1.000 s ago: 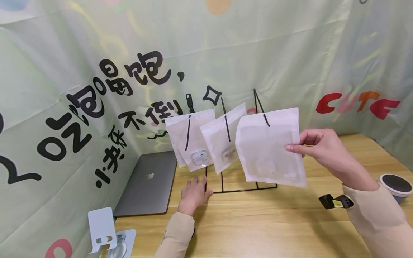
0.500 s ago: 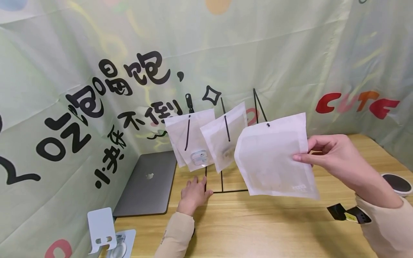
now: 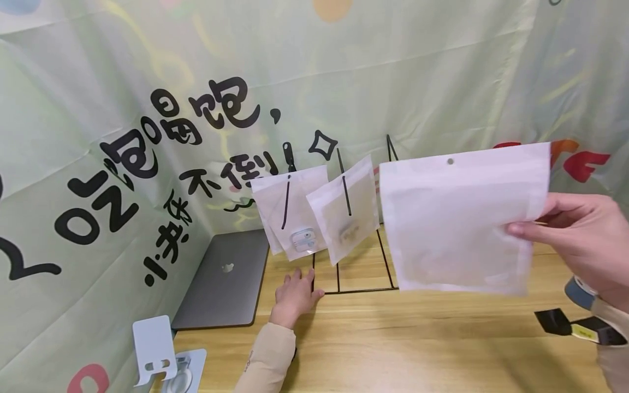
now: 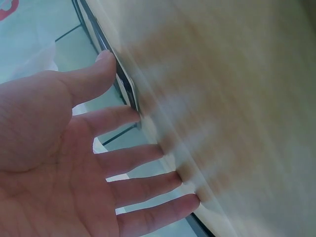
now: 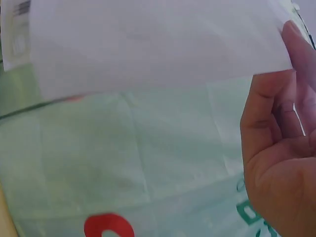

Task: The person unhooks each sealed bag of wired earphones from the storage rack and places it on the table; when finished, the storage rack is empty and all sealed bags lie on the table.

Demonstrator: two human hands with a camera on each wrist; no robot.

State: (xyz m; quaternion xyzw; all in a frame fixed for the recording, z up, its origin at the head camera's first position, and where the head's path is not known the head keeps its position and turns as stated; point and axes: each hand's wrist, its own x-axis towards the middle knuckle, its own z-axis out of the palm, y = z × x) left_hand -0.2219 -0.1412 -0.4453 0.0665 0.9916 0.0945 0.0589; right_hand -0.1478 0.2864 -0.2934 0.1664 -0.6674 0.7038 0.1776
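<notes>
My right hand [image 3: 585, 234] pinches the right edge of a white translucent pouch [image 3: 462, 224] between thumb and fingers. A round punch hole shows at the pouch's top, with no hook through it. Behind stands a black wire display rack [image 3: 361, 291], partly covered by pouches. On its left hook hang white pouches [image 3: 306, 196], the front one with a pale blue object low inside; on the middle hook hangs another white pouch [image 3: 363, 202]. My left hand [image 3: 295, 295] lies with fingers extended at the rack's front left base; in the left wrist view the fingertips [image 4: 190, 200] touch the wooden surface.
A closed grey laptop [image 3: 223, 284] lies left of the rack on the wooden table [image 3: 393, 338]. A white stand [image 3: 154, 349] is at the front left. A blue container [image 3: 580, 292] sits partly behind my right wrist. A printed curtain [image 3: 442, 82] surrounds the table.
The right hand has drawn the pouch off the rack's right hook and carried it to the right and toward me. The left hand stays at the rack's base.
</notes>
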